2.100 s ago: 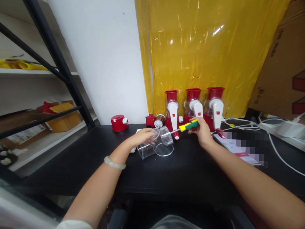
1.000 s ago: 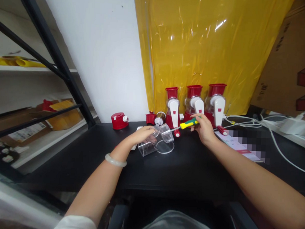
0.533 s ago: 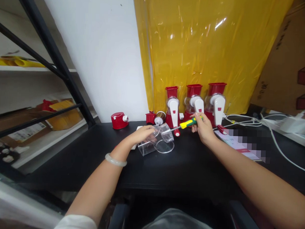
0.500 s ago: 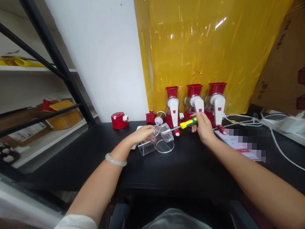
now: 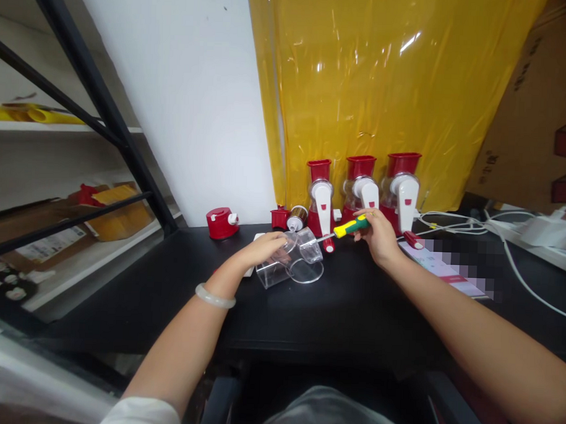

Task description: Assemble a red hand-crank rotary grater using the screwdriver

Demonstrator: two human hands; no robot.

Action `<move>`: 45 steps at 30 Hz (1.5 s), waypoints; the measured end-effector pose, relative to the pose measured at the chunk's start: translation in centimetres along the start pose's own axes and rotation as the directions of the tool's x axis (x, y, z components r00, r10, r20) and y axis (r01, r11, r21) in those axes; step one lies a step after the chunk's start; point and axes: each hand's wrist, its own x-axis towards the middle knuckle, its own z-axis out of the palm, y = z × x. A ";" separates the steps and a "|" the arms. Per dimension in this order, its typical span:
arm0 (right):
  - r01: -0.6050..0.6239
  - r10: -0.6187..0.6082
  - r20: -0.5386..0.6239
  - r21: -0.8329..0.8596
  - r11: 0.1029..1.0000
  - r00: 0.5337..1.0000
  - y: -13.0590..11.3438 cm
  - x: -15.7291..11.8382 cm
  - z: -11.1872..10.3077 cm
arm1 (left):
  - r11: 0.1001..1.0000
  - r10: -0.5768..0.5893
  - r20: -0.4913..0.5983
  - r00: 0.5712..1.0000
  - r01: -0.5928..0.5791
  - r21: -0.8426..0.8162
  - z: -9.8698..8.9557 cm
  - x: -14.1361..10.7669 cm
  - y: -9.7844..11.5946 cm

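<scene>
My left hand (image 5: 267,248) is closed round a clear plastic grater housing (image 5: 305,270), which lies on its side on the black table. In my right hand (image 5: 375,234) is a screwdriver (image 5: 351,227) with a yellow and green handle, gripped at its rear end. The metal shaft points left into the clear neck of the housing; its tip is hard to make out through the plastic. Just behind the housing rest a drum grater blade (image 5: 297,218) and a small red part (image 5: 279,217). A white piece, partly hidden, shows beneath my left hand.
Three red and white rotary graters (image 5: 321,198) stand along the yellow sheet (image 5: 384,85) at the back. A red round base (image 5: 222,223) sits to the left. On the right are a phone (image 5: 443,267), white cables (image 5: 514,251) and a power strip (image 5: 549,232).
The fingers of my right hand have shifted slightly on the screwdriver handle, which looks turned a little. My left hand and the clear housing stay in place.
</scene>
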 end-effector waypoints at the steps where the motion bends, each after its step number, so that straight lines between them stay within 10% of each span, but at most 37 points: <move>1: -0.007 0.007 -0.005 0.005 1.000 1.000 -0.1 0.0 0.1 | 1.000 0.000 0.000 1.000 0.000 -0.003 0.0 0.0 0.0; 45: 0.028 -0.029 -0.014 -0.103 0.994 0.999 -0.5 -0.2 0.2 | 1.000 0.005 0.007 1.000 -0.005 0.027 -0.1 0.1 0.0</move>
